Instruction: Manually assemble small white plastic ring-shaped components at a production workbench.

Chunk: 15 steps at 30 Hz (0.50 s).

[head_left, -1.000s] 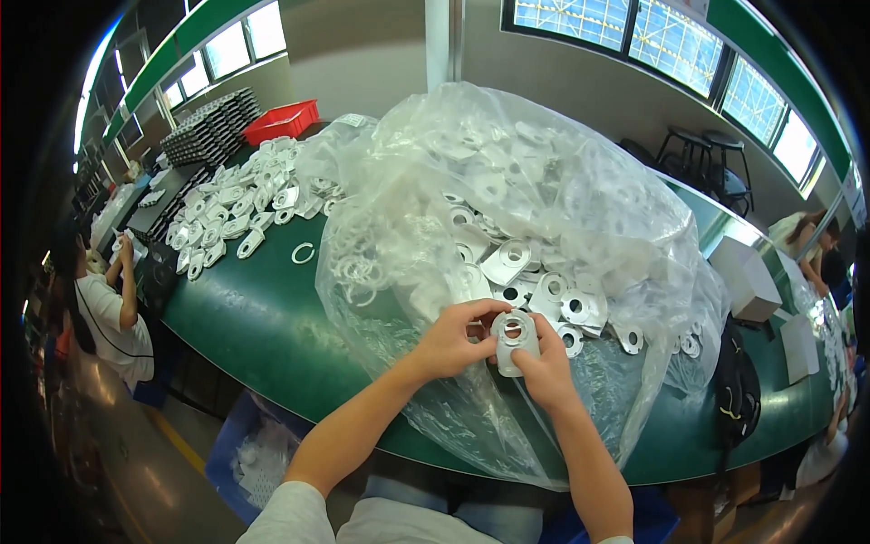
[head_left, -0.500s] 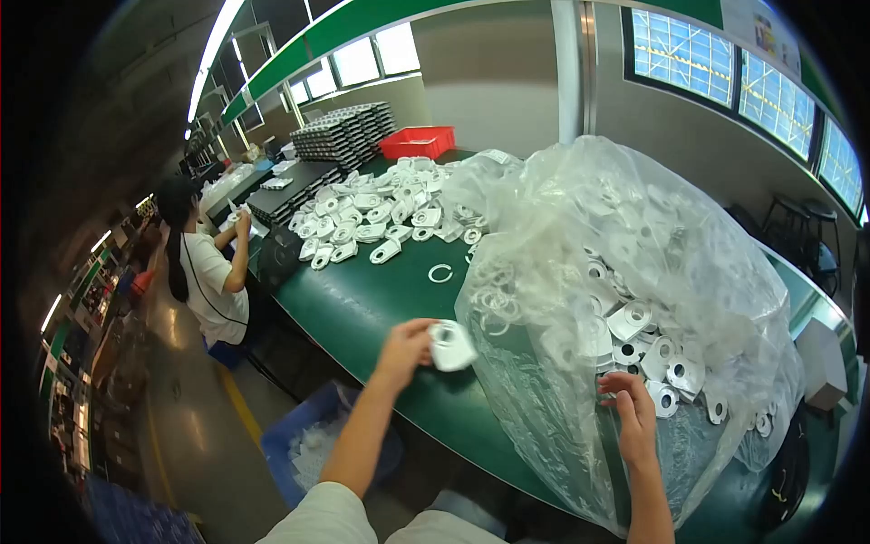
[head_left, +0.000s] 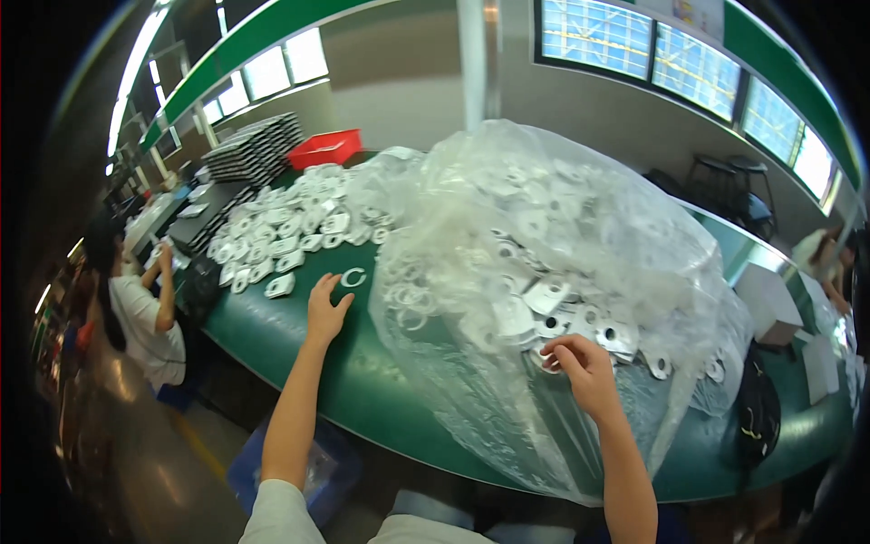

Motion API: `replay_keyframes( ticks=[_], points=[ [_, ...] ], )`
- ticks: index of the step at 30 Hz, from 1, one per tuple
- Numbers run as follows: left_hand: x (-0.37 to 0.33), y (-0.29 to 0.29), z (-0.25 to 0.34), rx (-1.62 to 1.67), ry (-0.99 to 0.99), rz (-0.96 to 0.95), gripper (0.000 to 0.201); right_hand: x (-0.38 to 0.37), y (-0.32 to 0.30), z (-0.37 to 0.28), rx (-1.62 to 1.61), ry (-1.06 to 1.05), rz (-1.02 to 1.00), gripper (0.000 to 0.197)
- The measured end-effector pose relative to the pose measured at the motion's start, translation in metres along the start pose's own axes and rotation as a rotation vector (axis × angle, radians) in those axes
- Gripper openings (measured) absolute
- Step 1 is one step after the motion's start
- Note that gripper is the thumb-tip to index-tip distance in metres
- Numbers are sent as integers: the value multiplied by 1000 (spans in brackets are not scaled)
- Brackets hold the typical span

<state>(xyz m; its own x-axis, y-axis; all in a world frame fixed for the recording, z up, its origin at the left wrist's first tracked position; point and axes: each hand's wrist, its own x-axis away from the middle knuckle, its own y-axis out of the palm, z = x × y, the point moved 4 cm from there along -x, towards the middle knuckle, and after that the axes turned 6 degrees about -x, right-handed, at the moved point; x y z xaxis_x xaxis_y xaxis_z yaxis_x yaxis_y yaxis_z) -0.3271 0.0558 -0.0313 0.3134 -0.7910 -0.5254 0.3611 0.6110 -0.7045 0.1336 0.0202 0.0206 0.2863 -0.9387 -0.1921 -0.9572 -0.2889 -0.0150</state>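
My left hand (head_left: 328,308) is open above the green table, fingers apart, just beside a white C-shaped ring (head_left: 353,277). Beyond it spreads a heap of white plastic parts (head_left: 308,211) with round holes, one loose part (head_left: 280,286) lying at its near edge. On the right, a large clear plastic bag (head_left: 435,181) holds many more such parts. At the bag's opening my right hand (head_left: 584,370) has its fingers curled in on the edge of a white plastic part (head_left: 546,361), mostly hidden by the fingers. Other parts (head_left: 548,297) lie just behind.
A red bin (head_left: 324,148) and stacked dark trays (head_left: 254,150) stand at the back left. A co-worker (head_left: 145,313) sits at the far left; another person shows at the right edge. White boxes (head_left: 768,304) and a black bag (head_left: 758,408) lie right. Below the table is a blue bin (head_left: 340,467).
My left hand has let go of its white part, which lies by the heap, and is now near the ring. My right hand has moved in to the bagged parts. The view has swung right.
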Motion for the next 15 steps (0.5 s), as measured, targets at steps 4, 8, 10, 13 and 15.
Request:
replay_keyframes(
  ticks=[4,8,10,13,15],
  points=[
    [-17,31,2,-83,152,-14,24,2,-53,-31,127,10,141,15],
    [-11,20,22,-151,201,60,11,38,-150,-51,186,-100,451,14],
    [-12,16,29,-255,210,105,10,68,-206,-46,300,-44,683,15],
    [-16,21,35,-219,154,167,13,105,-243,-27,518,77,832,15],
    [-26,28,12,-117,111,238,16,114,-250,-13,693,45,843,14]
  ],
)
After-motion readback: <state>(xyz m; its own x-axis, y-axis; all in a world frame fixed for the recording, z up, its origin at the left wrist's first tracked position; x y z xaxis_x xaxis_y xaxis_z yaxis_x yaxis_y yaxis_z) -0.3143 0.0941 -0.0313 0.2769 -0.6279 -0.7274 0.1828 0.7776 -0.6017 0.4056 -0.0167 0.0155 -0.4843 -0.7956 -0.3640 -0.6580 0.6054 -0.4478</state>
